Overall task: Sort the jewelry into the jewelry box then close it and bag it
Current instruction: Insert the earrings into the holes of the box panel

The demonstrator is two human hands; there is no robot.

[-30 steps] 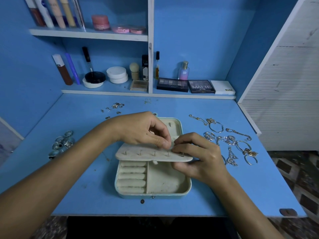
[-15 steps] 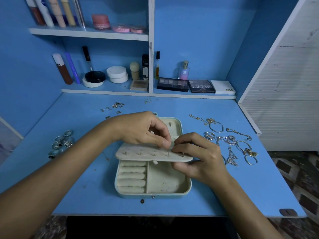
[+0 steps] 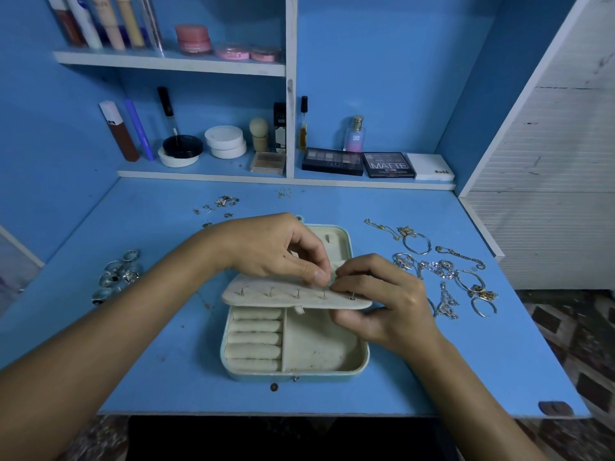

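Between my hands [image 3: 329, 281] | both pinching an earring stud [image 3: 351, 297] into jewelry box [image 3: 293, 344] flap [image 3: 293, 296] | nothing's shifted since a second ago, still seating it | necklaces [image 3: 442, 271] right of right hand, waiting

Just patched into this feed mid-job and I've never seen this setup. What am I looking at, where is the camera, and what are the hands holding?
No machine here: a person's two bare hands, filmed by one camera worn on their head, looking down at a blue desk. In the middle lies an open pale mint jewelry box. The left hand and right hand both pinch its cream earring flap, working at a stud post near its right end. A cluster of silver rings lies left, loose earring studs behind, tangled chains and bangles right.
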